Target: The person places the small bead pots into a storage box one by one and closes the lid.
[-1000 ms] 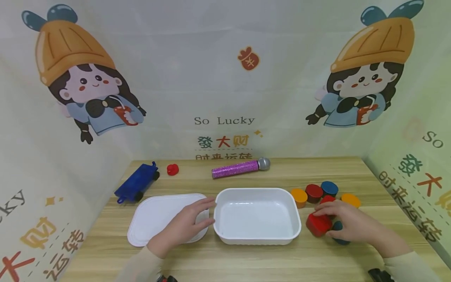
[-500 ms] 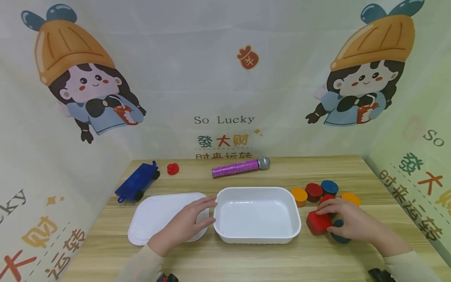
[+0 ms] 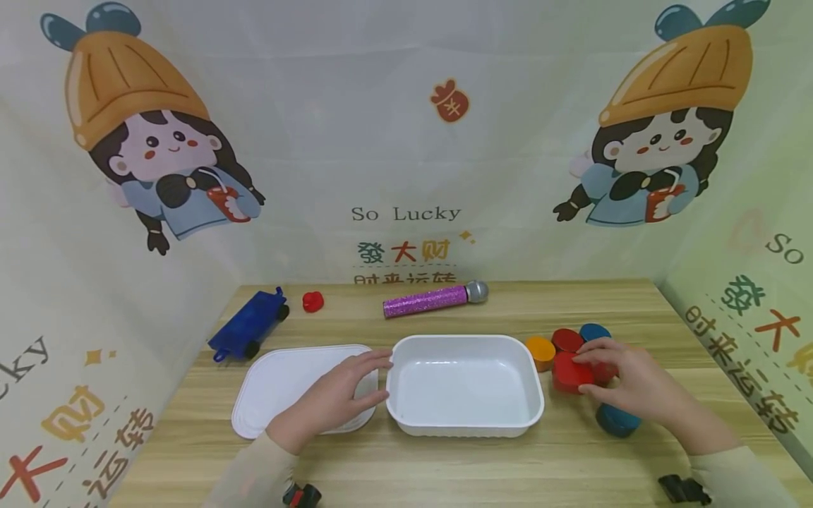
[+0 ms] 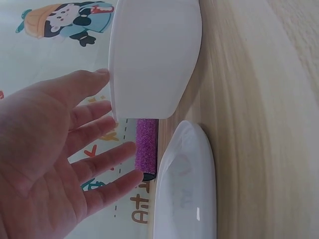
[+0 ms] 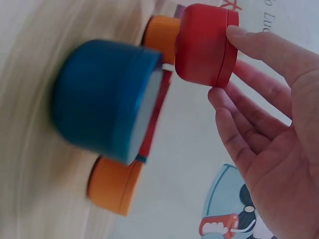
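Note:
My right hand [image 3: 638,381] pinches a red rounded block [image 3: 569,374] between thumb and fingertips. In the right wrist view this block [image 5: 202,45] is held away from the table, a seam line running near its edge. A blue block [image 3: 617,421] stands below the hand, and another red block [image 3: 605,372] is partly hidden behind the fingers. With fingers extended, my left hand [image 3: 333,395] has its fingertips at the left rim of a white rectangular container [image 3: 466,430]. The left wrist view shows the thumb right at the rim of this container [image 4: 149,59].
Left of the container lies a white lid [image 3: 279,388]. An orange block [image 3: 540,351], a dark red block [image 3: 567,340] and a blue block [image 3: 595,331] stand beyond the right hand. Behind are a purple microphone [image 3: 425,302], a blue toy cart [image 3: 248,328] and a small red object [image 3: 312,302].
My right hand has raised the red block up and slightly away from the blue block, which is now more exposed. The left hand stays at the container's rim.

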`<action>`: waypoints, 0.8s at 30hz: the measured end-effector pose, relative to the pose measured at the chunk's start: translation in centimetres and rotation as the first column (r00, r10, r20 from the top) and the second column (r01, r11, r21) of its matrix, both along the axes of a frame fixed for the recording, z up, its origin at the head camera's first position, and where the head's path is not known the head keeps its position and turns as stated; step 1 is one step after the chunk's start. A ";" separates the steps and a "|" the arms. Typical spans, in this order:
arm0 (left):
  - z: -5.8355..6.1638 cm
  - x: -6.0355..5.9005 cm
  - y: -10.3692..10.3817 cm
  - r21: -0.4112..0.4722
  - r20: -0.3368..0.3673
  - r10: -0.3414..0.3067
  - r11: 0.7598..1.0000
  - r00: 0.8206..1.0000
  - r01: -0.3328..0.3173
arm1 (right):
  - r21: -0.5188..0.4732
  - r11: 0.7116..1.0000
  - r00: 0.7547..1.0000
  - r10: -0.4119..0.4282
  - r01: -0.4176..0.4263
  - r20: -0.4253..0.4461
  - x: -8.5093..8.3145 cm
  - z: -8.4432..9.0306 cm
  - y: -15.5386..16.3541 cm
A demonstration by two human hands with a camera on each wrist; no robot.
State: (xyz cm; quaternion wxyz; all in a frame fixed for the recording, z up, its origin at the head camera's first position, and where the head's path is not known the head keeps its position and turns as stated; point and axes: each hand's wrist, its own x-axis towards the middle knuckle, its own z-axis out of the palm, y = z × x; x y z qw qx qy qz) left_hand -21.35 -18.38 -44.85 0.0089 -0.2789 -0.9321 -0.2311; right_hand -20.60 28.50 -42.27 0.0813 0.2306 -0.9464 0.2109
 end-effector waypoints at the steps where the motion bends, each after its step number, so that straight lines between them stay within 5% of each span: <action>1: 0.0 0.0 0.0 -0.001 -0.001 0.001 1.000 1.000 -0.001 | 0.001 1.000 1.000 -0.008 0.008 -0.010 -0.1 0.2 -0.1; 14: 0.2 0.0 0.0 -0.038 -0.007 0.012 0.999 1.000 -0.012 | -0.054 0.998 0.990 -0.050 0.043 -0.130 -0.8 2.1 -3.5; 24: 0.1 -0.3 -0.1 -0.046 -0.049 0.000 0.999 0.999 -0.003 | -0.065 0.998 0.999 -0.014 0.017 0.041 -1.4 2.2 -8.6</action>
